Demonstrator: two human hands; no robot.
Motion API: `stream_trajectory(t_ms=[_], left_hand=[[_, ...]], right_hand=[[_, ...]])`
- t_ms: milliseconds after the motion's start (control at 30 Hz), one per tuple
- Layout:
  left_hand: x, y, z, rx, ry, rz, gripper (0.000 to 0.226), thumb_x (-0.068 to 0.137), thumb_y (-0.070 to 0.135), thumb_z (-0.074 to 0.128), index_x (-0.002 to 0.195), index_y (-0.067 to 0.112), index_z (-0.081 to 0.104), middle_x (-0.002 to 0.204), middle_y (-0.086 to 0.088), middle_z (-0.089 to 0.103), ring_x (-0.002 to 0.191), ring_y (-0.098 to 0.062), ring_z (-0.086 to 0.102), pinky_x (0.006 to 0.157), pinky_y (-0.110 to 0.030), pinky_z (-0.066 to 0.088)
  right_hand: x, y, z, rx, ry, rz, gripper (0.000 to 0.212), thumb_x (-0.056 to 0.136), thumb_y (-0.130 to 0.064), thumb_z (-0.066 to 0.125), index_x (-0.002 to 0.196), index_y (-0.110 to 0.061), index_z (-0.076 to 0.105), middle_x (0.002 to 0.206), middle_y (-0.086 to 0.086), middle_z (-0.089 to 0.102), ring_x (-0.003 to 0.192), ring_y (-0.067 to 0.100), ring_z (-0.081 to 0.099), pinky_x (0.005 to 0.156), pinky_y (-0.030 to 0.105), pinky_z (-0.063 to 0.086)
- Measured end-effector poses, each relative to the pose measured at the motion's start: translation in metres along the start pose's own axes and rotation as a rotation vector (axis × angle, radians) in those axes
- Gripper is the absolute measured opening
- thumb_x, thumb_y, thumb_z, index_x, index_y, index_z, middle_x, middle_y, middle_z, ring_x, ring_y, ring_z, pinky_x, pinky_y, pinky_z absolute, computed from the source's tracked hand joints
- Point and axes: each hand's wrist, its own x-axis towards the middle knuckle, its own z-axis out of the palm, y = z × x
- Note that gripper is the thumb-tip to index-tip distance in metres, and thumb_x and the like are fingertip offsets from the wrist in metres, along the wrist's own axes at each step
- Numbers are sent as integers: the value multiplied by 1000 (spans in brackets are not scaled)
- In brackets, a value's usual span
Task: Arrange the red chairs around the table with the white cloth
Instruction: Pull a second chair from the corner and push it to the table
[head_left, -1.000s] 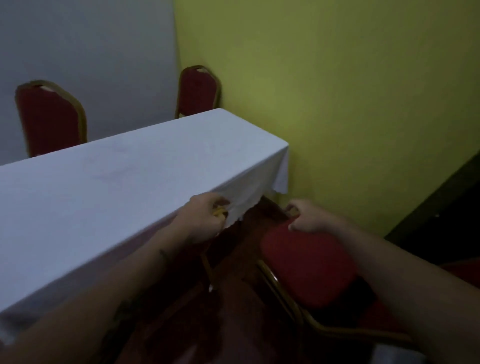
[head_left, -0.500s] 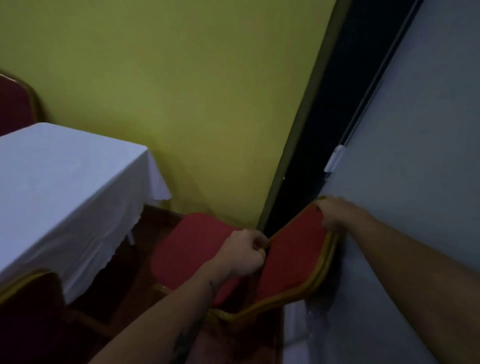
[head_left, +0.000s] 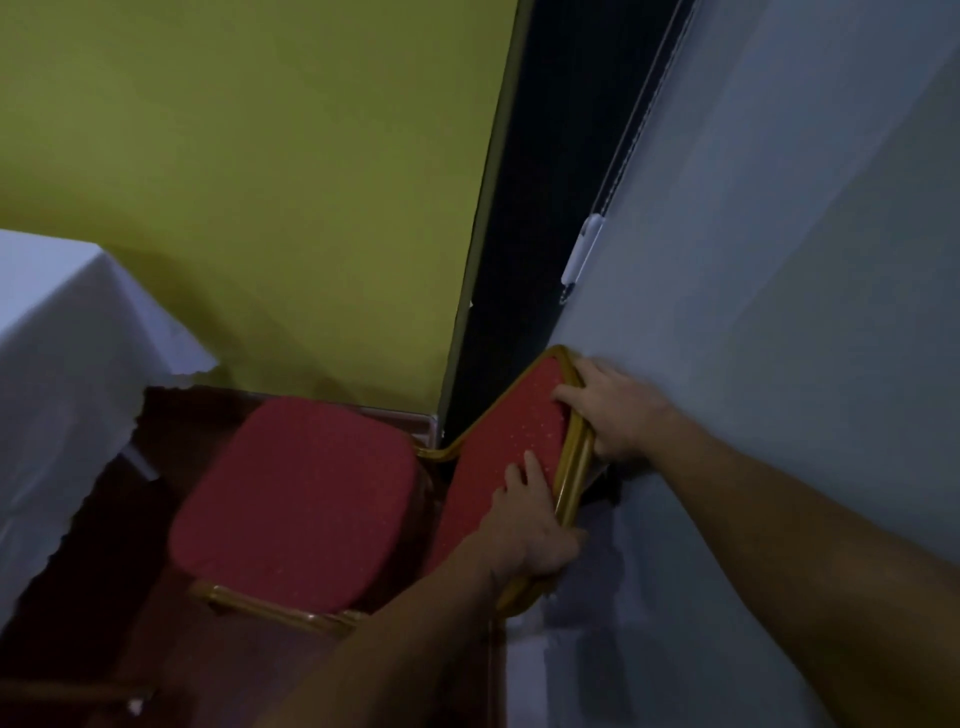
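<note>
A red chair with a gold metal frame stands in the corner, its seat towards the table and its backrest against the grey wall. My right hand grips the upper part of the backrest's gold rim. My left hand grips the same rim lower down, fingers lying on the red padding. The table with the white cloth reaches in from the left edge, its scalloped hem hanging just left of the seat.
A yellow-green wall stands right behind the chair. A grey wall closes off the right side, with a dark gap between the two. Dark wooden floor shows below the cloth.
The view swung right from the table to the corner chair. My left hand shifted from the backrest's inner edge to its outer rim, beside my right hand, which stayed on the top.
</note>
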Motion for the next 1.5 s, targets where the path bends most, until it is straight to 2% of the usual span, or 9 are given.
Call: stream_trajectory(t_ms=[200,300,467,633,767,900,1067,1233,1500], left_hand=[[2,-4,-3,-51,-18,-18,120,78,34,69,157,15,-20,169,-13,-10,155,-36,5,123,-46,20],[-14,-16,-10,-15,-27,-2,123,77,34,71,157,15,-19,169,-9,-7,155,-33,8,123,-41,21],[-39,-67,-42,87,8,7,123,72,37,73,159,17,-12,168,-11,11,151,-32,25,120,-37,28],[-75,-130,-88,85,67,-33,115,63,41,72,160,27,10,154,-10,44,135,-26,50,109,-32,43],[-115,-174,-115,52,204,-68,81,69,34,73,144,39,43,125,-3,69,113,-25,67,93,-34,55],[-154,-215,-134,40,292,-194,62,73,29,65,135,36,57,118,-4,73,108,-27,68,89,-32,55],[-194,-257,-134,-28,357,-406,46,70,20,57,114,24,69,110,-9,73,98,-29,71,82,-36,60],[-202,-263,-142,-126,441,-480,47,68,19,52,112,20,70,112,-10,69,99,-32,70,80,-35,58],[-188,-247,-130,-206,449,-607,40,78,14,58,115,22,69,104,-7,67,84,-25,68,70,-36,60]], right_hand=[[9,0,-5,61,-12,-57,65,80,-35,72,140,-24,50,156,19,28,136,36,46,110,43,43],[13,-11,-11,53,-38,-125,59,81,-37,70,136,-23,55,151,16,39,146,35,32,117,46,35],[32,-52,-25,110,6,-173,57,75,-31,75,129,-25,59,130,7,50,135,30,40,111,46,42],[51,-114,-51,122,27,-224,35,77,-29,72,111,-29,63,109,-1,51,111,21,49,90,41,50],[63,-169,-72,90,41,-286,22,77,-26,67,99,-28,68,103,2,65,101,26,62,81,37,53],[66,-220,-84,83,55,-309,21,77,-21,68,97,-27,70,95,1,69,94,27,66,71,31,48],[69,-253,-96,52,72,-376,25,76,-22,69,101,-25,69,100,4,69,98,31,68,78,35,54],[82,-268,-108,11,53,-491,20,76,-17,65,94,-25,68,87,1,65,96,31,69,72,35,53],[126,-268,-110,43,59,-651,36,70,-20,66,102,-38,67,94,-7,63,100,27,67,78,36,55]])
